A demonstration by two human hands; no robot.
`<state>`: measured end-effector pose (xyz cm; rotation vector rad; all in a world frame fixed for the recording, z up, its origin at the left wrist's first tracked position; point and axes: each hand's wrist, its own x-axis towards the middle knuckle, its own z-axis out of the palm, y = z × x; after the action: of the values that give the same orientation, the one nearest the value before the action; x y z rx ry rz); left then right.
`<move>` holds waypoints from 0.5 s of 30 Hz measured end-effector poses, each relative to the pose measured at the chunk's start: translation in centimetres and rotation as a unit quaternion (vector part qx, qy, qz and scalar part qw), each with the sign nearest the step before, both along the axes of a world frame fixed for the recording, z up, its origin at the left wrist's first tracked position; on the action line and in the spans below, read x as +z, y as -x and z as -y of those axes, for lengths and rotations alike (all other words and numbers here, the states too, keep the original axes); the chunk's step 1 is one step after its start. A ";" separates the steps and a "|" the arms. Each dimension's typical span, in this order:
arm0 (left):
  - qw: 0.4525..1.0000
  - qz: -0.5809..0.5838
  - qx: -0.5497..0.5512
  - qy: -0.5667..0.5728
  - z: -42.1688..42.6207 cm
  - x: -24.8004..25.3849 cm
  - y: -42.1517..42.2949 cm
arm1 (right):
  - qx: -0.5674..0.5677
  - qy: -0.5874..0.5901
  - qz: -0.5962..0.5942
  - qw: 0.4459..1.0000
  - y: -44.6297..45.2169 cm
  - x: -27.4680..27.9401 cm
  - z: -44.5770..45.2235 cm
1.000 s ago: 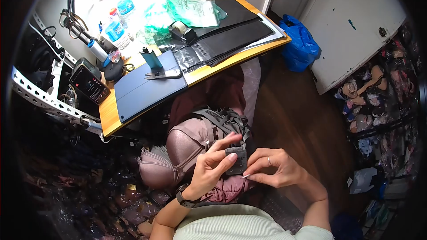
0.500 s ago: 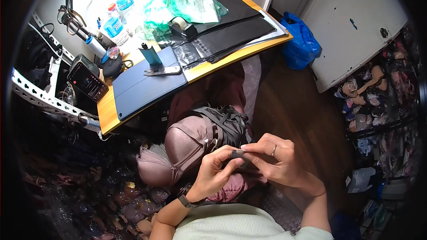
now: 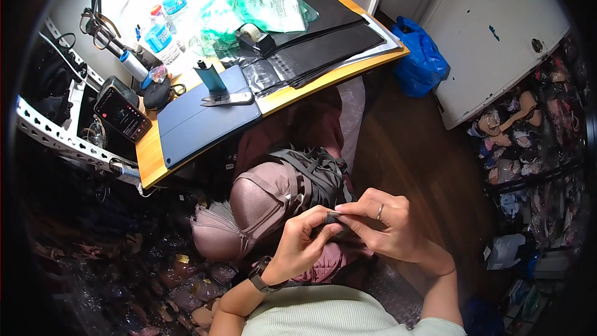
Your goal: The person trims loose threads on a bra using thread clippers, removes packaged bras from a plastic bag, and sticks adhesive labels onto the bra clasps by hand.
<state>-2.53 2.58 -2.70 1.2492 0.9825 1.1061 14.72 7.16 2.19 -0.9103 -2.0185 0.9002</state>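
Over my lap, my left hand [image 3: 306,236] pinches a small dark grey strip of fabric [image 3: 332,217] between thumb and forefinger. My right hand [image 3: 384,224], with a ring on one finger, is closed on the strip's other side, the fingertips of both hands nearly touching. A thin pale edge shows at the right fingertips; I cannot make out what it is. Just beyond my hands lies a stack of mauve bras [image 3: 264,196] with shiny moulded cups. Grey straps [image 3: 317,171] are bunched at the stack's far end; whether the strip joins them is hidden.
Ahead stands a wooden desk [image 3: 273,107] with a blue tablet case [image 3: 186,124], a folding knife [image 3: 229,99], a tape dispenser [image 3: 255,40] and black plastic bags [image 3: 329,50]. A phone [image 3: 122,114] leans at left. A blue bag [image 3: 420,62] and packed garments [image 3: 516,124] are at right.
Both hands stay in nearly the same place. The right fingers have shifted slightly at the strip, and the strip's dark end has turned a little between the fingertips.
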 end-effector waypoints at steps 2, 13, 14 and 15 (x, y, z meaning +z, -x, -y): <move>1.000 -0.006 0.005 -0.015 0.0 -0.3 0.0 | 0.003 0.004 0.008 1.000 0.0 0.0 0.0; 1.000 -0.007 -0.006 0.006 -0.1 0.1 0.2 | 0.057 0.044 -0.014 0.997 -0.9 0.2 -0.6; 1.000 0.003 -0.004 0.012 -0.1 0.2 0.2 | 0.056 0.043 -0.015 0.997 -1.0 0.2 -0.6; 1.000 0.003 -0.004 0.011 -0.1 0.2 0.2 | 0.056 0.043 -0.015 0.997 -1.1 0.2 -0.5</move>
<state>-2.69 2.70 -2.47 1.2297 0.9831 1.0893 15.79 7.71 2.39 -0.8308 -2.0350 1.0637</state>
